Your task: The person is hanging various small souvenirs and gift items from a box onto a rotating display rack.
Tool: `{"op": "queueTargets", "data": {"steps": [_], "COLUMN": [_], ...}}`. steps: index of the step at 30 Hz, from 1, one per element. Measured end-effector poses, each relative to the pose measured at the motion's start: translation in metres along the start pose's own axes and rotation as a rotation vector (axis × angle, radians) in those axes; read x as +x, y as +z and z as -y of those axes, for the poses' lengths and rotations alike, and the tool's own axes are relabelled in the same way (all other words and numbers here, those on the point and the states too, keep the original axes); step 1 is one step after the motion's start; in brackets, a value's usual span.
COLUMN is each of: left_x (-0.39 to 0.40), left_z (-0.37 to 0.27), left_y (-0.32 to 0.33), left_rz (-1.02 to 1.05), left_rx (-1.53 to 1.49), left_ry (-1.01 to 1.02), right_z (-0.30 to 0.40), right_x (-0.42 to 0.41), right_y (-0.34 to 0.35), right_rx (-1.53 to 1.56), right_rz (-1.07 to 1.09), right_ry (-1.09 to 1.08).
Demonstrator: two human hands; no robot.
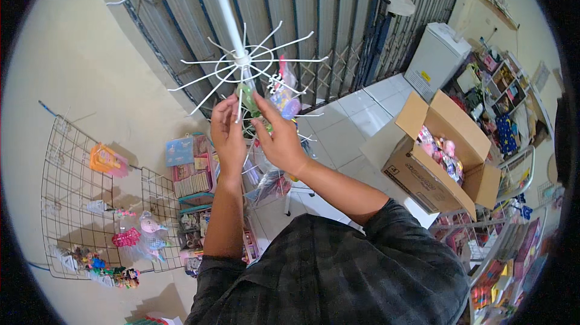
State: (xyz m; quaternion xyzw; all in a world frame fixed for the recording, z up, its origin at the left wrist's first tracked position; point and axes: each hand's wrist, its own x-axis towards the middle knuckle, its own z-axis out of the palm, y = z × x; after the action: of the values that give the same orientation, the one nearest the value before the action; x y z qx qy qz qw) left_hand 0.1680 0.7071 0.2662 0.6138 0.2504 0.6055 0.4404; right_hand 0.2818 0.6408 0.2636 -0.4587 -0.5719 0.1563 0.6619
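A white metal display rack [242,60] with hooked arms radiating from its pole stands before me. Just below its ring of arms, my left hand [226,119] is raised with its fingers bent around the end of one arm. My right hand [278,137] is beside it, fingers at a small green packaged item [248,100] between the two hands. Which fingers grip the item is hard to tell. To the right of the hands, colourful plastic-wrapped items [285,94] hang on the rack. More packaged goods hang lower, partly hidden by my hands and forearms.
An open cardboard box [421,180] with wrapped items inside stands at the right. Wire grid panels [77,180] with hanging toys are on the left wall, near stacked baskets [192,193] of goods. Behind the rack is a folding metal gate [312,17]; a white cabinet [437,60] stands beyond.
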Motion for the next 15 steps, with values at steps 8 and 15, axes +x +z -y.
{"op": "queueTargets", "data": {"steps": [8,15], "left_x": [-0.014,-0.077], "left_z": [0.008,0.012], "left_y": [-0.005,0.027], "left_rz": [-0.034,0.005], "left_rx": [0.188,0.167], "left_ry": [0.122,-0.049], "right_z": [0.044,0.042], "right_x": [-0.047,-0.117], "right_y": [-0.11,-0.257], "right_rx": [-0.076,-0.086], "right_rz": [0.546,0.464], "right_ry": [0.487,0.569]}}
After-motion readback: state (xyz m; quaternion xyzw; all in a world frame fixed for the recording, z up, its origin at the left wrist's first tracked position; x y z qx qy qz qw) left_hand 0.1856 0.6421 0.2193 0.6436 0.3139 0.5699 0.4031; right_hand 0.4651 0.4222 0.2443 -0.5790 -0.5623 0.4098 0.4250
